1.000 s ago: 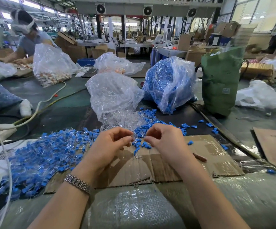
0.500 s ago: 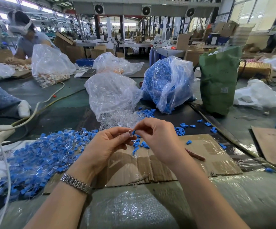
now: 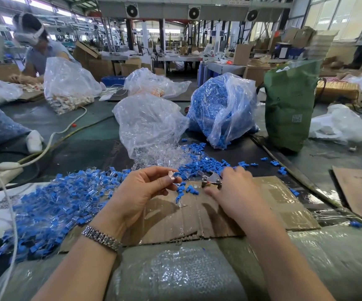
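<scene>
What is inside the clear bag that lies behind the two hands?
Small clear pieces lie in the clear bag near its mouth and spill toward the blue pieces. Crumpled film hides whatever lies deeper.

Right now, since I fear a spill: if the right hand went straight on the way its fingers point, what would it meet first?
Probably the loose blue pieces just beyond the right hand; the blue-filled bag lies farther on, though depth is unclear.

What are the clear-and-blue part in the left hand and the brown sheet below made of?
Small clear-and-blue part: likely moulded plastic, glossy see-through piece with a matte blue one. Flat brown sheet: corrugated cardboard, matte; fluted torn edge, creases show.
</scene>
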The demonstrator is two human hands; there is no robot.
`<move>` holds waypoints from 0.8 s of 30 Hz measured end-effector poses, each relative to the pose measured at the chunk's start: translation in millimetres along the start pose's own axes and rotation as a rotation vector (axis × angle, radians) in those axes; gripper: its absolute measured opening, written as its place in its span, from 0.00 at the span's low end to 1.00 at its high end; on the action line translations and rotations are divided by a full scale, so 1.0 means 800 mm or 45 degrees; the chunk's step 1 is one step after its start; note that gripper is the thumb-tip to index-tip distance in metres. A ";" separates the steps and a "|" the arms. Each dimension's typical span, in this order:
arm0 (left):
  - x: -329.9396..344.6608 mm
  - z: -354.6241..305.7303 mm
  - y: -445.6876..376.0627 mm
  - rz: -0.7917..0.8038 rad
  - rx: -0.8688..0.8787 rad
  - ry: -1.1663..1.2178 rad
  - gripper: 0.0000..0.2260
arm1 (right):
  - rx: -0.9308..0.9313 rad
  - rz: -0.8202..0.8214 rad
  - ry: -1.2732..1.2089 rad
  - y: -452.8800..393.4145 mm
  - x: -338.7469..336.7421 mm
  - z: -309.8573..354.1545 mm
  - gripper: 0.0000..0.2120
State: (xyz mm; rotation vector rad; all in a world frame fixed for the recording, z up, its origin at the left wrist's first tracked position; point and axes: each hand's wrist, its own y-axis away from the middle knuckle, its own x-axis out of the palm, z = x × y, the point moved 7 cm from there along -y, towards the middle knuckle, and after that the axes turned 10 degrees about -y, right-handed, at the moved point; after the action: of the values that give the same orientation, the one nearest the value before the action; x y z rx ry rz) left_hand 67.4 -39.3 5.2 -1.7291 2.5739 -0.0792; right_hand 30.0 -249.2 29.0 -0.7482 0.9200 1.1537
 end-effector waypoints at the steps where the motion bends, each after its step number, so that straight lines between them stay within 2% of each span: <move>1: 0.000 0.000 0.000 -0.003 0.002 0.001 0.10 | 0.086 0.054 0.151 0.001 0.004 -0.012 0.28; 3: -0.002 0.000 0.000 -0.012 0.000 0.003 0.10 | 0.122 0.113 0.247 0.002 0.009 -0.021 0.22; 5: -0.003 0.001 -0.001 -0.030 0.000 0.023 0.10 | 0.075 0.097 0.232 0.002 0.008 -0.019 0.12; 6: -0.004 0.000 -0.001 -0.040 0.000 0.034 0.10 | 0.060 0.087 0.205 0.001 0.008 -0.016 0.11; 8: -0.007 -0.001 -0.001 -0.070 0.004 0.054 0.10 | 0.027 0.088 0.088 0.000 0.008 -0.012 0.14; 10: -0.009 -0.001 -0.001 -0.108 -0.001 0.079 0.13 | 0.011 0.147 -0.172 -0.001 0.007 -0.006 0.14; 12: -0.012 -0.002 -0.002 -0.145 -0.006 0.113 0.13 | -0.022 0.288 -0.443 0.004 0.011 0.006 0.13; 15: -0.014 -0.001 -0.002 -0.185 -0.013 0.162 0.13 | -0.101 0.561 -0.688 0.013 0.023 0.030 0.11; 19: -0.016 0.001 -0.004 -0.193 -0.011 0.159 0.12 | -0.166 0.789 -0.887 0.026 0.034 0.053 0.09; 24: -0.017 0.002 -0.004 -0.185 0.004 0.108 0.11 | -0.205 0.816 -0.901 0.032 0.032 0.065 0.12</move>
State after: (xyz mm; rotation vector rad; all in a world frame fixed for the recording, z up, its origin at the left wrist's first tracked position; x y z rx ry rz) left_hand 75.8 -28.2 4.0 -1.9511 2.4986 -0.1647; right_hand 19.5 -186.5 28.2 -0.1090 0.4603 1.9083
